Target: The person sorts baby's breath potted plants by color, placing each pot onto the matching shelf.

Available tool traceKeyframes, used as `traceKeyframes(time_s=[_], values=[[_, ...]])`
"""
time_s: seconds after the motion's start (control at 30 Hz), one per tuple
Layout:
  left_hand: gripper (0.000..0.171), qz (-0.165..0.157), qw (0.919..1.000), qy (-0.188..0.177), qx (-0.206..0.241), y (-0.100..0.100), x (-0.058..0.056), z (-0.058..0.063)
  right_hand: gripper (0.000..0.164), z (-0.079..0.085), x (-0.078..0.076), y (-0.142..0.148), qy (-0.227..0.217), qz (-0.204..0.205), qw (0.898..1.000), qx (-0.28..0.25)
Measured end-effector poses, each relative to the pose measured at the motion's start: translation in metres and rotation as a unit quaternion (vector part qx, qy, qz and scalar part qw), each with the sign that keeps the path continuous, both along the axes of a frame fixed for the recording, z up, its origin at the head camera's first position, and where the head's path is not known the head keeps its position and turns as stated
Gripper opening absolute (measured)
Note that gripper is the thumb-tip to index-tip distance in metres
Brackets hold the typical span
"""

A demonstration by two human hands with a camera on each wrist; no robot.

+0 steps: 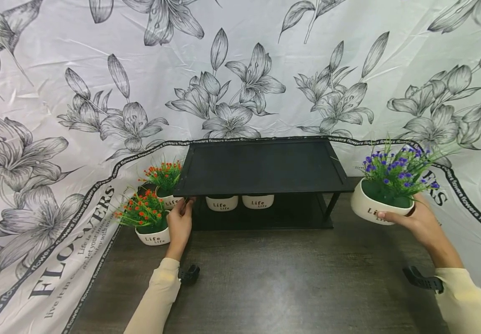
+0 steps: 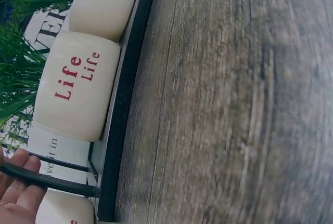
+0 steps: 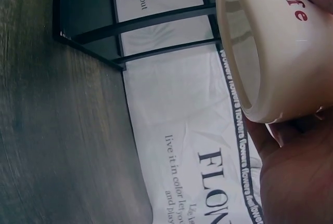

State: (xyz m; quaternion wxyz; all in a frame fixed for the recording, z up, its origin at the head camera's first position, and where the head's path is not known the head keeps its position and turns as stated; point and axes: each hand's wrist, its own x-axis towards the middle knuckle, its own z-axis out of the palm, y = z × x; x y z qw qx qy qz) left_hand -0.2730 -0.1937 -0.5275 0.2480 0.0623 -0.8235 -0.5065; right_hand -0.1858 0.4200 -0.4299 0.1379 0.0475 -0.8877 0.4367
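A white oval pot of artificial purple flowers (image 1: 367, 202) is gripped by my right hand (image 1: 423, 227), its thumb across the "Life" lettering. The right wrist view shows the pot's pale underside, raised off the table beside the rack. At the front left corner of a black two-tier rack (image 1: 261, 169), my left hand (image 1: 179, 227) grips the thin post (image 2: 62, 183), with fingers (image 2: 32, 195) around it. On the rack's lower tier stand two white "Life" pots (image 2: 78, 86), their tops hidden under the upper tier in the head view.
Left of the rack, two white pots with orange flowers stand on the dark wooden table (image 1: 265, 278), a front one (image 1: 152, 236) and a rear one (image 1: 169, 202) partly behind the rack. A white cloth (image 1: 240, 69) printed with lilies hangs behind. The upper tier is a flat black panel.
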Motion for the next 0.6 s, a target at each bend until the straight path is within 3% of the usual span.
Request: traceKeyframes(time_s=[0.2,0.4,0.6], values=[[0.034,0.004,0.9998,0.005,-0.017,0.000,0.001,-0.001,0.044,0.002,0.007,-0.004,0.020,0.025,0.999,0.004],[0.035,-0.001,0.9999,0.007,-0.014,-0.001,0.000,-0.002,0.030,0.009,0.018,-0.016,0.012,0.041,0.999,0.007],[0.033,-0.002,0.9998,0.013,-0.014,0.000,-0.001,-0.002,0.041,0.008,0.023,-0.035,0.029,0.106,0.994,-0.008]])
